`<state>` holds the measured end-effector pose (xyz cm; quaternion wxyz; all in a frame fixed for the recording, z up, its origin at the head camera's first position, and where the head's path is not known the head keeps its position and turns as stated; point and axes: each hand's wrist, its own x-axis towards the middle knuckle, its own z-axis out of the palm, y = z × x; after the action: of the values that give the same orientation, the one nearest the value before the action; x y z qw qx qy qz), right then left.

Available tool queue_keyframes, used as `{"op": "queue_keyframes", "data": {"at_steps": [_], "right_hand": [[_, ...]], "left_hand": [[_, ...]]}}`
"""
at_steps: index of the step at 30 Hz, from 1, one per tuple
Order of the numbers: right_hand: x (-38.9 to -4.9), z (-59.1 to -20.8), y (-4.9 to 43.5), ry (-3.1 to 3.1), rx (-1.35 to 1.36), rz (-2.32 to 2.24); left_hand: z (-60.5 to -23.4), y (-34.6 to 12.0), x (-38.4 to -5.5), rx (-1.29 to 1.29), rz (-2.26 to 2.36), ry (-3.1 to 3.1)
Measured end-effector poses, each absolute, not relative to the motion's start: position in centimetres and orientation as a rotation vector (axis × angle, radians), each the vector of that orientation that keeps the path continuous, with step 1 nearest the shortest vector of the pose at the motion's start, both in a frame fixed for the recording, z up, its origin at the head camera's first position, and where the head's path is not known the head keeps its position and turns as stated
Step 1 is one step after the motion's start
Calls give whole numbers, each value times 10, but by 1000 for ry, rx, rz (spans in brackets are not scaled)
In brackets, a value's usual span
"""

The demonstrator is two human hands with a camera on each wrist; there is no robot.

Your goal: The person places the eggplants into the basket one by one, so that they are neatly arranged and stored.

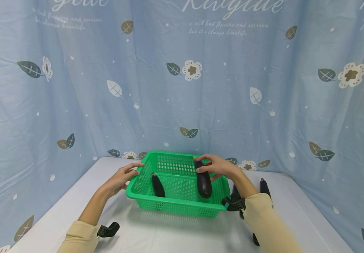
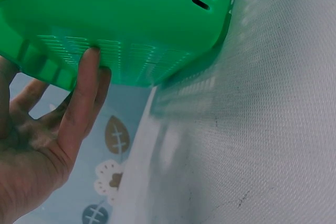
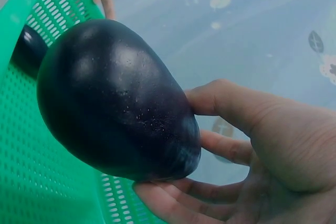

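Note:
A green plastic basket [image 1: 175, 203] with slotted walls stands on the table. My left hand [image 1: 123, 177] grips its left rim; in the left wrist view, fingers [image 2: 86, 87] press against the outer wall below the rim. My right hand [image 1: 215, 167] holds a dark purple eggplant [image 1: 204, 184] near its stem end, fingers and thumb round it. This eggplant hangs steeply over the right part of the basket, thick end down. A second eggplant [image 1: 158, 185] lies inside at the left. The right wrist view shows the held eggplant's [image 3: 115, 103] glossy thick end up close.
More eggplants lie on the white table to the right of the basket: one [image 1: 264, 186] beyond my right sleeve, another [image 1: 235, 194] beside the basket wall, and one end [image 1: 256, 240] nearer me, partly hidden by the sleeve. A blue patterned curtain [image 1: 156, 105] surrounds the table.

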<state>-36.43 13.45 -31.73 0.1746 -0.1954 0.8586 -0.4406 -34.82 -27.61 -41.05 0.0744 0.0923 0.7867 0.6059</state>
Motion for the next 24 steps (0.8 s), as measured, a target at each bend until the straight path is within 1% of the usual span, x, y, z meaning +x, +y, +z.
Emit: {"op": "queue_keyframes", "data": {"at_steps": [24], "right_hand": [[-365,-318,95,2409,-575,-1254]], "left_hand": [[-411,-276,-349,287,1820,2354]]}}
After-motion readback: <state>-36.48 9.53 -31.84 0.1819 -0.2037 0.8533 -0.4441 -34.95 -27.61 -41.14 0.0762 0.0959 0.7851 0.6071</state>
